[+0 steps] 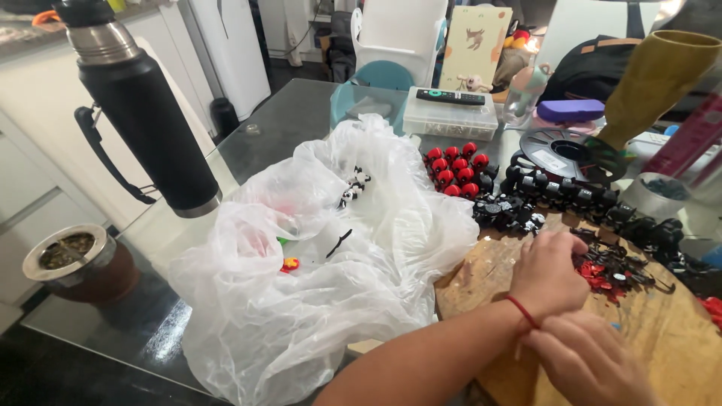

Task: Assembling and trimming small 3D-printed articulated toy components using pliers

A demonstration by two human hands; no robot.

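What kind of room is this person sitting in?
Most likely a home kitchen or dining area used as a hobby bench. A glass table carries a black thermos and a gourd cup, while a filament spool and rows of small red and black plastic parts lie near the hands.

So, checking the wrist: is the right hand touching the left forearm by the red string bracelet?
Touching: the head view shows the right hand pressed against the left wrist beside the red string bracelet.

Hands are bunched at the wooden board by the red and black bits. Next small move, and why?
Probably lift the right hand off the left wrist: it rests on the red string bracelet, while the left hand lies fisted at the loose pile of small red and black plastic pieces on the round wooden board.
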